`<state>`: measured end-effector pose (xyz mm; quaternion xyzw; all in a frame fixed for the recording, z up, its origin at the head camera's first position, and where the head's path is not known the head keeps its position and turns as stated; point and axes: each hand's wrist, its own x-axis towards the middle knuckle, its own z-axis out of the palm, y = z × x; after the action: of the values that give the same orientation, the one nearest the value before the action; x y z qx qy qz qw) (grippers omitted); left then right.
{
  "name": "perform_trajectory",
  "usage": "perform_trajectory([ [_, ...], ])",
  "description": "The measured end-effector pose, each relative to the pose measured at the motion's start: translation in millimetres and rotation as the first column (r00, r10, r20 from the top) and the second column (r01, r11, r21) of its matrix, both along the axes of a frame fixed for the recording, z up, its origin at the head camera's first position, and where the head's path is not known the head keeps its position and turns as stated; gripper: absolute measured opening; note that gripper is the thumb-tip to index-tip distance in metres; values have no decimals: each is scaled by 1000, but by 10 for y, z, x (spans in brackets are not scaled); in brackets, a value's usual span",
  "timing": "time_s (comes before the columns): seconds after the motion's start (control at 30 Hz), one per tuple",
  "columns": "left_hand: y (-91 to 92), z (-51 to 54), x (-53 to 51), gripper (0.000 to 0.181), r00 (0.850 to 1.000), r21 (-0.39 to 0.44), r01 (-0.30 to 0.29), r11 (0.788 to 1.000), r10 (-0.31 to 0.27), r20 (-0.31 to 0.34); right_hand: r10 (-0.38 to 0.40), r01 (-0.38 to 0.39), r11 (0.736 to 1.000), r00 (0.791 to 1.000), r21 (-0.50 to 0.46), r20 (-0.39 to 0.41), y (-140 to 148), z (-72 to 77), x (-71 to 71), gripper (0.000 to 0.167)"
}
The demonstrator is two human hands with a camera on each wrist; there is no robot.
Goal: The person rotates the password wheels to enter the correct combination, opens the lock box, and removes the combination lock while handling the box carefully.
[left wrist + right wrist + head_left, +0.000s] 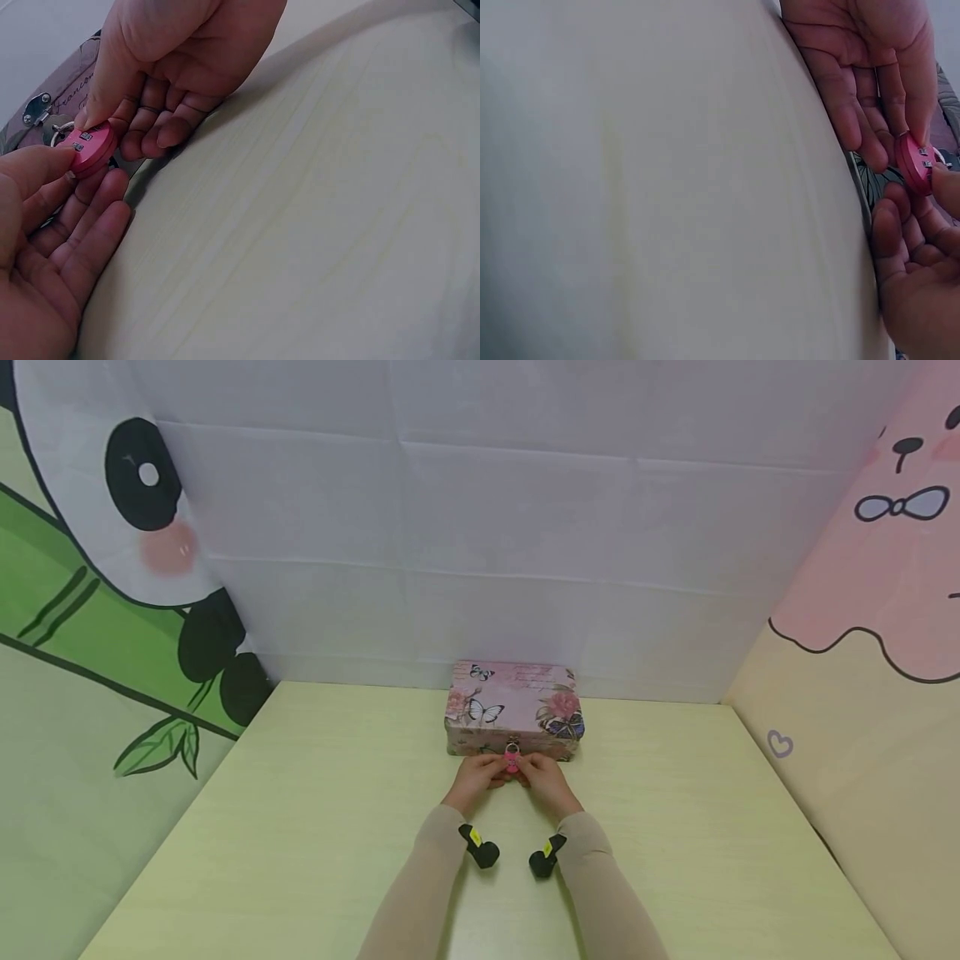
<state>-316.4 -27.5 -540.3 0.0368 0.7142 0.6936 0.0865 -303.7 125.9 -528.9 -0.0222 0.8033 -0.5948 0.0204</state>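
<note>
A pink combination padlock (pixel 512 762) with small number dials hangs at the front of a flower-and-butterfly patterned box (pixel 517 697). Its metal shackle (pixel 64 132) sits at the silver clasp (pixel 37 111); whether it is fastened cannot be told. My left hand (pixel 476 779) pinches the padlock's left side, thumb on the dial face and fingers beneath. From the other side my right hand (pixel 549 783) grips it, thumb tip beside the dials. In the right wrist view the padlock (pixel 915 165) shows between both thumbs, with the lower fingers loosely bent.
The box stands with its lid down on a pale wood-grain table (pixel 337 810), near the white back cloth (pixel 510 527). Cartoon-printed panels rise at the left and right. A dark wrist camera (pixel 480 849) is strapped to the left sleeve, another (pixel 545 858) to the right.
</note>
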Motion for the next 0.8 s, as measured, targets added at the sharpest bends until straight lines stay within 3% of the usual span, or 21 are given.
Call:
perform_trajectory([
  [0.53, 4, 76, 33, 29, 999, -8, -18, 1000, 18, 34, 29, -27, 995, 999, 97, -25, 1, 77, 42, 26],
  [0.8, 6, 84, 40, 29, 999, -16, -18, 1000, 18, 34, 29, -28, 996, 1000, 81, -13, 2, 77, 43, 25],
])
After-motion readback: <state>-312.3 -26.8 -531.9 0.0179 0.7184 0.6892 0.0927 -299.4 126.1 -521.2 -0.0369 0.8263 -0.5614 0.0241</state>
